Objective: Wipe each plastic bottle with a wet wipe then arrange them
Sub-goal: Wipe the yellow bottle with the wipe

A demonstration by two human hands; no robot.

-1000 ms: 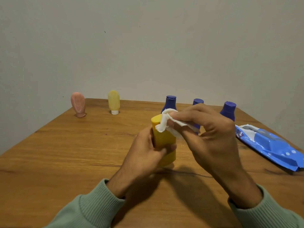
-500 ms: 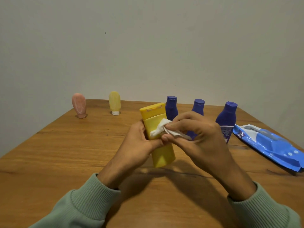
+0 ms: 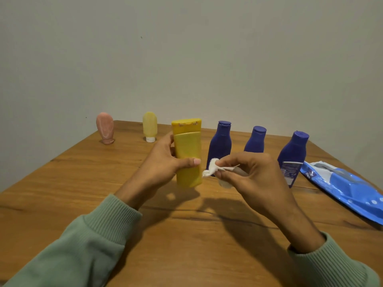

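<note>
Six bottles here, and I can't tell which are already wiped. The left hand is wrapped round the big yellow bottle, upright mid-table, while the right hand pinches the crumpled wet wipe just beside it, not touching. The blue bottles stand behind on the right, with the pink bottle and pale yellow bottle far left. Arranging probably isn't finished.

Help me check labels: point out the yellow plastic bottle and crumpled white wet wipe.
yellow plastic bottle (image 3: 187,148): head view, body front.
crumpled white wet wipe (image 3: 211,168): head view, bunched end.
</note>
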